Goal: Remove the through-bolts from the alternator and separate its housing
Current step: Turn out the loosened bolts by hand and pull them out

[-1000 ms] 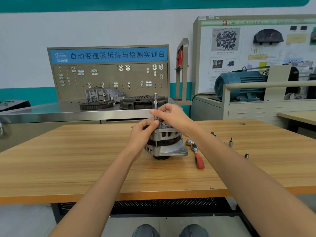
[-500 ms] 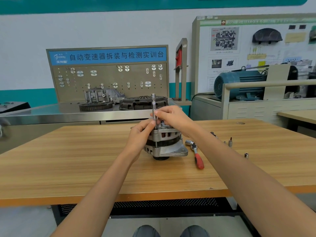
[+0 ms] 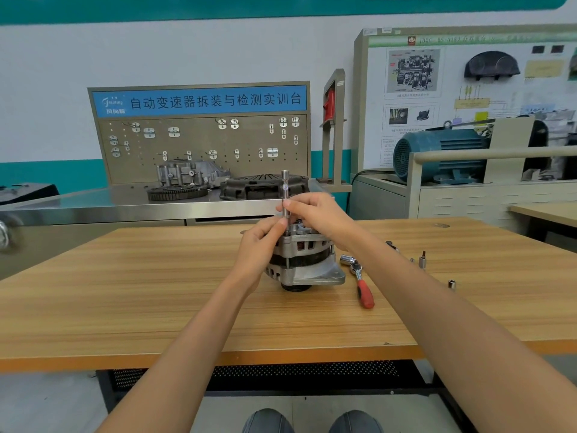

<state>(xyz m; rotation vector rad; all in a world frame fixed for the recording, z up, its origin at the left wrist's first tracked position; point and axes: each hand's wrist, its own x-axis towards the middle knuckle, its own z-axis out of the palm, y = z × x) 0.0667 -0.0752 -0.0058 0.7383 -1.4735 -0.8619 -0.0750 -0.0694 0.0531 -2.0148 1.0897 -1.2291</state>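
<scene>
Barely shifted, both hands (image 3: 315, 218) pinch the extension bar (image 3: 285, 195) atop the alternator (image 3: 304, 260).

the alternator (image 3: 304, 260) stands mid-table toward the far edge, with both hands and an upright socket extension (image 3: 285, 195) crowding its top, so approach from above and from the near-left side is blocked. just to its right a red-handled ratchet (image 3: 360, 282) lies on the table (image 3: 125, 292), and small sockets (image 3: 422, 259) are scattered toward the right edge. the left half and the near edge of the table lie open to a hand.
</scene>
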